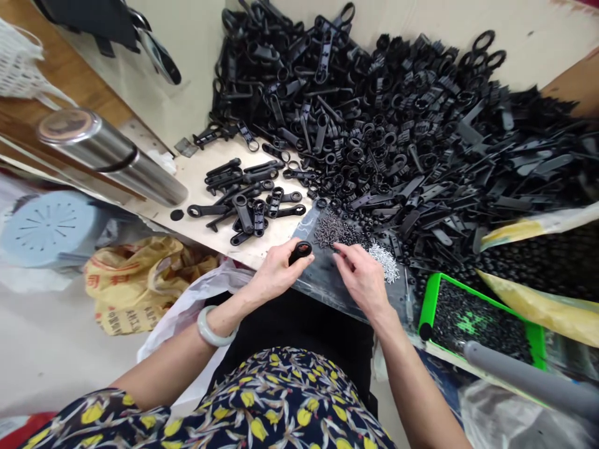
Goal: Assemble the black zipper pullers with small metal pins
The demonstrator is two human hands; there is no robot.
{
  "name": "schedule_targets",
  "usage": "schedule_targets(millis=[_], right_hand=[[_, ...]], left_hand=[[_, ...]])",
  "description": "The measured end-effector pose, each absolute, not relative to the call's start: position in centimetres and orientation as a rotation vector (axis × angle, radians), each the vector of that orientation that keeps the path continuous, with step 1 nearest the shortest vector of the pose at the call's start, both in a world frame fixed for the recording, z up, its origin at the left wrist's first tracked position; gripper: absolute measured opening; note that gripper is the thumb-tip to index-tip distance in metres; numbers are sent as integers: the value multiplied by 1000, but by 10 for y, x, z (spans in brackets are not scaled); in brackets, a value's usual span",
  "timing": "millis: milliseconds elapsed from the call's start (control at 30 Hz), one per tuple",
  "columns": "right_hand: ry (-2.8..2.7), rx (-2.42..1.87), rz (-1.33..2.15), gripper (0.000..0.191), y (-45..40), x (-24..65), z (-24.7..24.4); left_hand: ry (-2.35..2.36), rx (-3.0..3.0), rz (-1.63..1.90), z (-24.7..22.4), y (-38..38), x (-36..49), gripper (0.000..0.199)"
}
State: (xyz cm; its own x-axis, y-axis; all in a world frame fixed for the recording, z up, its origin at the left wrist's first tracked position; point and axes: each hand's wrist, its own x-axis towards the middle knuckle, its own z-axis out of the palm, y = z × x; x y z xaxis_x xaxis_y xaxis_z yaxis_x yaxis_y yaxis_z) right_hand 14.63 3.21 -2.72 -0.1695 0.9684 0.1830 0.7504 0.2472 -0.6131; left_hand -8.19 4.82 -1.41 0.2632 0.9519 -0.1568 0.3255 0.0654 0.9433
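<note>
My left hand [275, 269] is closed round a black plastic part [300, 251] with a round end that faces up and shows a reddish spot inside. My right hand [361, 274] hovers just right of it, thumb and forefinger drawn close together; anything between the tips is too small to make out. Right beyond those fingertips lies a heap of tiny brownish pieces [331, 229], with small black pieces beside it. A pile of silvery screws or pins [384, 262] sits to the right of my right hand. Several black lever-like parts with ring ends [243, 212] lie loose at the left.
A large mound of black plastic parts [355, 112] covers the back of the table. At the right stand a green tray [433, 290] of small black pieces and a grey tube [515, 368]. A steel flask [140, 174] leans at left, above yellow bags [131, 280] and a blue stool [49, 227].
</note>
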Motion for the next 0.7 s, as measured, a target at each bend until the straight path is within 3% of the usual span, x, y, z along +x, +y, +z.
schedule_targets(millis=[400,700], right_hand=[[-2164,-1496,331,16,17,148,-45],[-1981,-1207,705,14,9,148,-10]], left_hand=[[995,594,856,-11,26,-66,38],[966,774,734,-13,17,-54,38]])
